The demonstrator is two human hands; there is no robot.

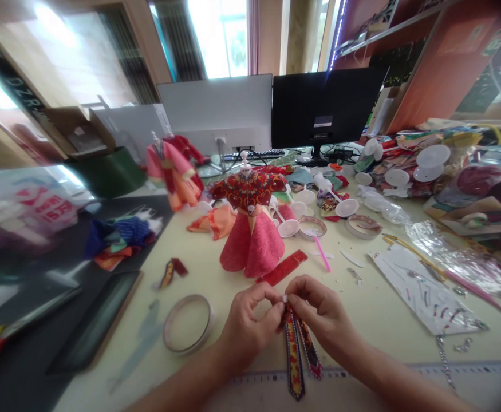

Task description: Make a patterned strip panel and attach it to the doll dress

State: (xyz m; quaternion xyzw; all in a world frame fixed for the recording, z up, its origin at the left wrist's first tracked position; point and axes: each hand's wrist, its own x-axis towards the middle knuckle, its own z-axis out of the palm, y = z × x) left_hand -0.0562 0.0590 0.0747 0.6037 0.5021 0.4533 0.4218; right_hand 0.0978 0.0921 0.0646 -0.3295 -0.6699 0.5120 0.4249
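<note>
My left hand [250, 323] and my right hand [319, 312] meet low in the middle of the head view, fingertips pinched together on the top of a pair of patterned ribbon strips [295, 357] with a small white bit between the fingers. The strips hang down toward me, with pointed ends over a ruler [405, 372]. Just beyond my hands stands a doll figure in a red patterned top and pink pleated skirt [252, 229]. A red glittery strip [282, 267] lies between the doll and my hands.
A tape roll [188, 323] lies left of my hands. A second dressed doll [175, 169] stands further back left. White doll stands [347, 207], fabric scraps, a pink stick [322, 253], plastic bags and two monitors [323, 109] crowd the back and right. Dark mat and tablet at left.
</note>
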